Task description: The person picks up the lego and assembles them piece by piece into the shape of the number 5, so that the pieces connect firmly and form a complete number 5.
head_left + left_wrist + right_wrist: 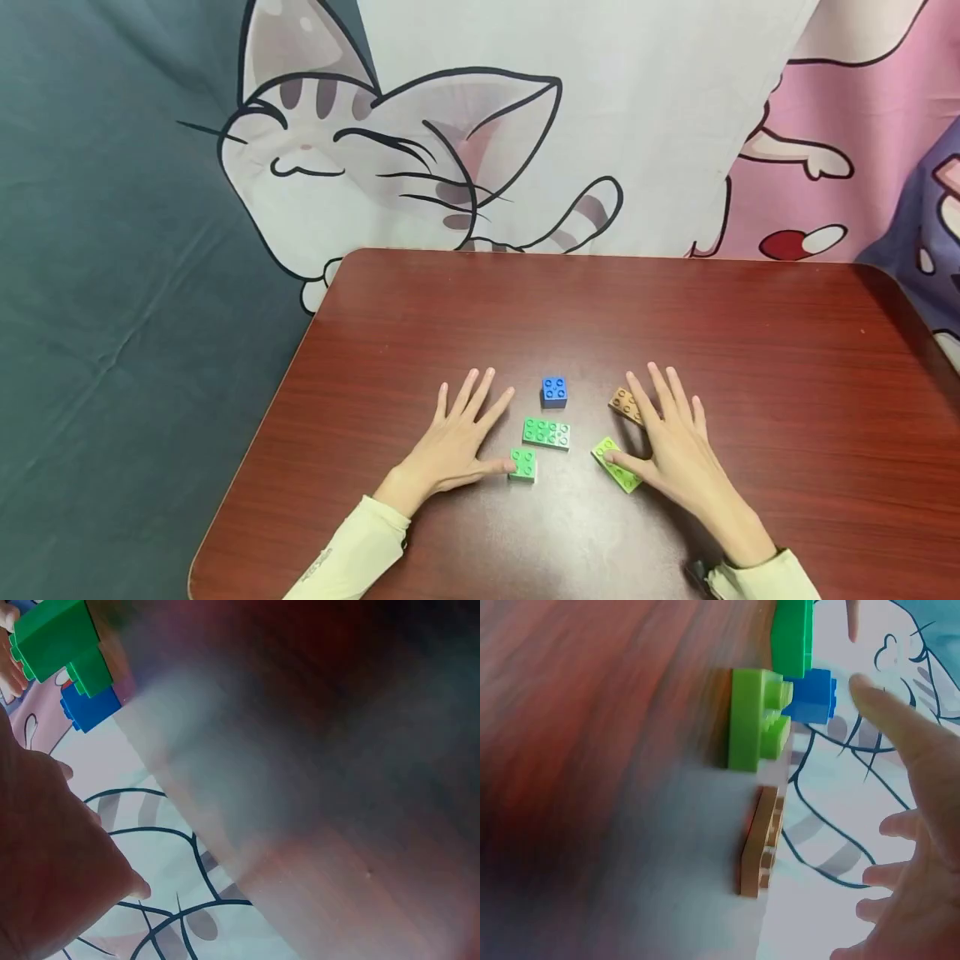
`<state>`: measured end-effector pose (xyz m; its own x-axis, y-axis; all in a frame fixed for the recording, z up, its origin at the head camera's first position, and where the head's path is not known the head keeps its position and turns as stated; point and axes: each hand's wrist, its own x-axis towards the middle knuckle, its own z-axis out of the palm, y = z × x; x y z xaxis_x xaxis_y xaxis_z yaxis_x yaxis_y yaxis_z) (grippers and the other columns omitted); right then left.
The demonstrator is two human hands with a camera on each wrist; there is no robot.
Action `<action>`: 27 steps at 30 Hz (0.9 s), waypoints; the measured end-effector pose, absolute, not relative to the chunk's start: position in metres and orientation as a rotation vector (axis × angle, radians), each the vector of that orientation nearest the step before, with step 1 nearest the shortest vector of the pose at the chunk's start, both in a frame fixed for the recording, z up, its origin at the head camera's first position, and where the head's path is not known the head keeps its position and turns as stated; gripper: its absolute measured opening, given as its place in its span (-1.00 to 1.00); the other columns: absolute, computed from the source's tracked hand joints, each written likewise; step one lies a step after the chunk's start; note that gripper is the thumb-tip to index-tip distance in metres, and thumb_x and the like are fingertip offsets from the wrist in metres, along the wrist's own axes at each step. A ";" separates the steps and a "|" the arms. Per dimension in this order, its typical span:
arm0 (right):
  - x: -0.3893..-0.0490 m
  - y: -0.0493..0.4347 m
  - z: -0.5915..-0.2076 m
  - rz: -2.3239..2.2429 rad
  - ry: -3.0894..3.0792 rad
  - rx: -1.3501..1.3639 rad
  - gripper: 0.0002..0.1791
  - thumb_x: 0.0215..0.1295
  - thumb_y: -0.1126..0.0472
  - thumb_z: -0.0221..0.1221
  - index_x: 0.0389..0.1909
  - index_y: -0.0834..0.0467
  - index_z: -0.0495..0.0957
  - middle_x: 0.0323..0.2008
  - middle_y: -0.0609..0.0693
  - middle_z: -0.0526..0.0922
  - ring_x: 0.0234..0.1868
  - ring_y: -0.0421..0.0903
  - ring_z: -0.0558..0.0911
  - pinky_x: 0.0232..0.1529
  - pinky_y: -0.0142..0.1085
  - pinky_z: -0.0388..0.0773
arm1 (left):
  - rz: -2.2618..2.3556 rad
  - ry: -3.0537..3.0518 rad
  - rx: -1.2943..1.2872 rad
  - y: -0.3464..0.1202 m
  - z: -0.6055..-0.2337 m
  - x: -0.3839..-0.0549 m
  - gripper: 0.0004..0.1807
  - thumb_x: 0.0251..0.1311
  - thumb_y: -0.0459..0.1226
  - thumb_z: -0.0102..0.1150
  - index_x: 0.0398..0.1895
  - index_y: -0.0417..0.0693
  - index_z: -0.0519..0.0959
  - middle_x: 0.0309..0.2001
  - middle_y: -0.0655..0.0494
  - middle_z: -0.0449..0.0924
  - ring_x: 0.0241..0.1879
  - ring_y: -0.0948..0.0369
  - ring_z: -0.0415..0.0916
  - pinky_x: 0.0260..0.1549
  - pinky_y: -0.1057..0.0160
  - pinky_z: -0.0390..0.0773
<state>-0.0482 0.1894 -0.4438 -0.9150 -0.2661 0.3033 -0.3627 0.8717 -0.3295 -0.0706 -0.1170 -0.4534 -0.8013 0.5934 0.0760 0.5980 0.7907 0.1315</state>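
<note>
My left hand (453, 442) is spread flat with straight fingers, its thumb tip beside the small square green block (523, 465); whether they touch I cannot tell. Behind that block lies a longer green block (547, 433), and farther back a square blue block (554, 392). On the other side, my right hand (678, 446) has its fingers spread and holds nothing. Its thumb overlaps the lime green block (618, 467) in the head view, while its fingers partly cover a tan block (624, 405). In the right wrist view that hand (922, 825) appears raised, apart from the lime block (746, 720).
All the blocks lie studs up on a reddish-brown wooden table (420, 317) with a rounded corner. Behind it hangs a cloth (645, 50) printed with a cartoon cat. Dark teal fabric (112, 375) covers the left side.
</note>
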 end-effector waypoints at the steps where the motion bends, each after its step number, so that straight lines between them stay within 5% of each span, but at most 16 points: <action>1: -0.050 0.187 -0.443 0.576 -2.784 0.491 0.12 -0.34 -0.28 0.25 0.28 0.07 0.00 0.29 0.12 -0.10 0.28 0.06 -0.21 0.06 0.23 -0.20 | -0.236 -2.944 -0.981 -0.117 -0.454 -0.070 0.01 -0.21 0.45 -0.33 0.32 0.19 -0.17 0.32 0.00 -0.37 0.27 0.03 -0.43 0.07 -0.20 -0.29; 21: -0.102 0.136 -0.438 0.678 -2.849 0.771 -0.28 -0.09 0.00 0.24 0.12 0.20 0.28 0.09 0.15 0.33 0.16 0.16 0.16 0.05 0.21 -0.08 | -0.237 -2.970 -0.957 -0.119 -0.454 -0.064 0.03 -0.24 0.48 -0.40 0.32 0.18 -0.16 0.32 0.05 -0.41 0.27 0.04 -0.37 0.08 -0.20 -0.21; 27: -0.110 0.127 -0.442 0.683 -2.922 0.823 -0.44 -0.03 0.12 0.22 0.03 0.21 0.37 -0.03 0.15 0.44 0.06 0.14 0.31 0.05 0.21 -0.07 | -0.285 -2.962 -1.025 -0.116 -0.448 -0.062 -0.01 -0.17 0.43 -0.35 0.31 0.13 -0.11 0.31 -0.01 -0.19 0.27 0.07 -0.33 0.09 -0.17 -0.18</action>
